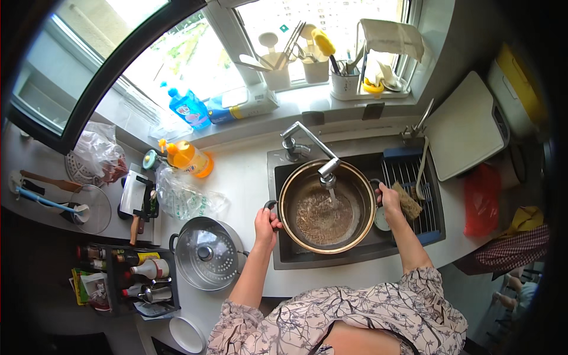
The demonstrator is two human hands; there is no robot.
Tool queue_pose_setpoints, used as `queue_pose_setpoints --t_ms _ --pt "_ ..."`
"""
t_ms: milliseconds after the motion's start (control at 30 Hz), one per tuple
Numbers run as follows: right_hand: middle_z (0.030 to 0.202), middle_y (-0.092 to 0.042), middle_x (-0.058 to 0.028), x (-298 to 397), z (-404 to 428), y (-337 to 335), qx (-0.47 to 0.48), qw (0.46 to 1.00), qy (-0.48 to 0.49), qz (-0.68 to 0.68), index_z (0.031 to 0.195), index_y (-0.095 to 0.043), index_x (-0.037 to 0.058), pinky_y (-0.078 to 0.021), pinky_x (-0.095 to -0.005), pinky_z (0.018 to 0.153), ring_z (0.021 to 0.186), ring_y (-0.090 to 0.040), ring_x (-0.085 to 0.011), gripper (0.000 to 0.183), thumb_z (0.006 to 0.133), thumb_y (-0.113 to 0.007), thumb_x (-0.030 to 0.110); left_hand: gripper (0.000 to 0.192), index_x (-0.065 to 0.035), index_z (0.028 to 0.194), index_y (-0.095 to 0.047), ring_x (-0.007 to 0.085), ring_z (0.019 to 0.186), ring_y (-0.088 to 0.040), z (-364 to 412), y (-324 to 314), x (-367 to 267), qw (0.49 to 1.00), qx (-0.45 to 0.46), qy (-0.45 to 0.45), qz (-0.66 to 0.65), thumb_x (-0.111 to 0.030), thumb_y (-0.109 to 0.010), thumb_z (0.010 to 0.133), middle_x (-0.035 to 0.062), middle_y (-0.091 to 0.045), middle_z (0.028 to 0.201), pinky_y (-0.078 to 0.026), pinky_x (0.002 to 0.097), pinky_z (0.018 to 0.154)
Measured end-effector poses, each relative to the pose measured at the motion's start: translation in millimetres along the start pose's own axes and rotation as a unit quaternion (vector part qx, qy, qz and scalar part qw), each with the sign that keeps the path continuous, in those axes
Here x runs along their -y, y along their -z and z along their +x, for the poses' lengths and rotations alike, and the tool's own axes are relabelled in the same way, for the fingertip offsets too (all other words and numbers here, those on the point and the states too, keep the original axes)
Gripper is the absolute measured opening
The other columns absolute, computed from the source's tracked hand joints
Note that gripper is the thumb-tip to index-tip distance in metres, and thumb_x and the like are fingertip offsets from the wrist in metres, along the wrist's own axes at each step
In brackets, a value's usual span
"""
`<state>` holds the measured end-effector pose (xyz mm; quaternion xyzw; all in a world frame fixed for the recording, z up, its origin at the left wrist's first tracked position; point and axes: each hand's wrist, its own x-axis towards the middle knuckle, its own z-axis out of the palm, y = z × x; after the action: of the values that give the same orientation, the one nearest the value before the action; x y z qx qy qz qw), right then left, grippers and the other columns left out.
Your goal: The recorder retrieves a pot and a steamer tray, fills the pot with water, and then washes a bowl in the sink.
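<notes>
A wide metal pot point(327, 206) with a gold-toned rim sits under the tap, over the dark sink basin point(290, 262). My left hand point(266, 226) is closed around its left black handle, and my right hand point(388, 202) grips the handle on the opposite side. Water runs from the chrome faucet point(329, 171) into the pot, whose inner bottom looks brownish and wet. Just past my right hand, a tan scrubbing pad point(407, 200) rests on the drying rack point(427, 213). Part of a small pale round dish point(381, 219) shows below the right handle.
A steamer pot with a glass lid point(206, 253) stands left of the sink. Behind it are a plastic bag point(186, 195) and an orange soap bottle point(190, 159). A white cutting board point(466, 126) leans at the right. Utensil holders point(345, 84) line the windowsill.
</notes>
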<state>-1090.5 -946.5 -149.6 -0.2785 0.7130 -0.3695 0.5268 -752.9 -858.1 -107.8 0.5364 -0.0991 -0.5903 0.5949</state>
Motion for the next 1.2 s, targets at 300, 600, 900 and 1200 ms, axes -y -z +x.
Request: queue_pose_setpoints --t_ms 300,600,900,1200 --pt "0.059 -0.053 -0.0031 3.1 -15.9 2.7 -0.002 1.0 -0.005 -0.009 0.069 -0.059 0.0008 -0.0352 -0.0276 0.054 0.051 -0.046 -0.0127 0.03 0.082 -0.052 0.027 0.011 -0.0074 0.084 -0.041 0.0067 0.048 -0.031 -12.8 12.2 15.1 1.0 -0.017 0.022 -0.009 -0.016 -0.036 0.09 -0.0011 -0.035 0.064 -0.036 0.024 0.047" --pt "0.054 -0.05 -0.0022 5.4 -17.9 11.3 -0.017 0.999 -0.023 -0.026 0.068 -0.059 0.0019 -0.0335 -0.0285 0.056 0.052 -0.045 -0.0132 0.031 0.08 -0.052 0.029 0.009 -0.0084 0.083 -0.039 0.0072 0.049 -0.033 -5.0 17.3 31.3 0.999 -0.005 0.035 -0.028 -0.015 -0.038 0.089 -0.0008 -0.036 0.064 -0.036 0.0241 0.047" --pt "0.055 -0.049 -0.0016 -2.8 -11.5 13.7 -0.023 0.999 -0.023 -0.031 0.068 -0.059 0.0028 -0.0333 -0.0282 0.055 0.052 -0.044 -0.0126 0.029 0.08 -0.052 0.028 0.009 -0.0078 0.084 -0.04 0.0072 0.049 -0.033 -5.3 17.2 34.4 0.999 -0.012 0.037 -0.027 -0.014 -0.037 0.089 -0.0007 -0.037 0.065 -0.037 0.0244 0.047" --pt "0.057 -0.051 -0.0019 1.8 -14.8 12.8 -0.024 0.999 -0.031 -0.024 0.068 -0.059 0.0031 -0.0336 -0.0279 0.054 0.052 -0.044 -0.012 0.026 0.079 -0.052 0.026 0.009 -0.0077 0.083 -0.041 0.0073 0.049 -0.033 -5.4 13.9 32.3 0.999 -0.018 0.036 -0.025 -0.014 -0.037 0.089 -0.0007 -0.037 0.064 -0.037 0.0243 0.047"
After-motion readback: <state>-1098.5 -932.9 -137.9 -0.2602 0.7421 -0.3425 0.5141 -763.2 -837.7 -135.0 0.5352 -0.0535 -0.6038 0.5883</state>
